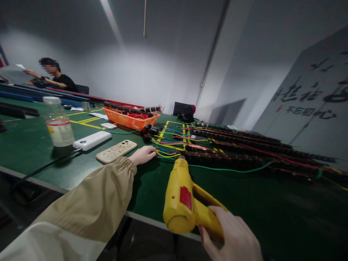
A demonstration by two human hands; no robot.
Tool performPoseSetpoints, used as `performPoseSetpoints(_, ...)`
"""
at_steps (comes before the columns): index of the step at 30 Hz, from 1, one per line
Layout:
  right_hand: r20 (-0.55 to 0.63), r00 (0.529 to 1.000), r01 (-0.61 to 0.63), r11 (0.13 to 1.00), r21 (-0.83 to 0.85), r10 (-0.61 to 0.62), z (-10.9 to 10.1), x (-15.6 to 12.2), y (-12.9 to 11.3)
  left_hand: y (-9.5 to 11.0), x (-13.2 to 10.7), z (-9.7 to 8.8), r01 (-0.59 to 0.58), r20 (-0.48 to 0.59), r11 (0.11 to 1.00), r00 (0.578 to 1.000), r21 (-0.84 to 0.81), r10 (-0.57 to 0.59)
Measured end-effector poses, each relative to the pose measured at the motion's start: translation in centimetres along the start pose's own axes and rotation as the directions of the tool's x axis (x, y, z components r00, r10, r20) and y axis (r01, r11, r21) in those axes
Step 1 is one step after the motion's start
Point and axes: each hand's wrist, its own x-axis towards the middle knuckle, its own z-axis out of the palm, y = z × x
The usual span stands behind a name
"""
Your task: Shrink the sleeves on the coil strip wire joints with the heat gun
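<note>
My right hand (231, 235) grips the handle of a yellow heat gun (181, 195) with a red sticker, its nozzle aimed at a bundle of coloured wires (168, 150) on the green table (244, 192). My left hand (143, 154), in a tan sleeve, rests on the table with its fingertips pinching the wire ends next to the nozzle. Long dark strips of components (244, 145) with red and green wires stretch to the right.
A beige remote (116, 151), a white power bank (91, 140) and a plastic bottle (58, 123) lie to the left. An orange basket (130, 119) of dark parts stands behind. Another person (54, 78) sits at the far left.
</note>
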Motion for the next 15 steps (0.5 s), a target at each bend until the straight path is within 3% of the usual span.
performPoseSetpoints(6, -0.020, 1.000, 0.001, 0.997, 0.075, 0.000, 0.2, 1.1, -1.5, 1.6, -0.4, -0.7, -0.044, -0.145, 0.994, 0.988, 0.104, 0.059)
performPoseSetpoints(9, -0.013, 1.000, -0.021, 0.992, 0.121, 0.023, -0.2, 1.1, -1.6, 2.6, -0.3, -0.7, -0.112, -0.208, 0.982, 0.968, 0.153, 0.143)
performPoseSetpoints(12, 0.028, 0.996, -0.084, 0.977, 0.197, 0.080, -0.5, 1.1, -1.8, 3.2, -0.3, -0.2, -0.201, -0.152, 0.964, 0.962, 0.176, 0.228)
performPoseSetpoints(15, 0.068, 0.986, -0.164, 0.951, 0.263, 0.151, -0.6, 1.2, -2.1, 2.9, -0.6, 0.4, -0.213, -0.020, 0.965, 0.976, 0.154, 0.218)
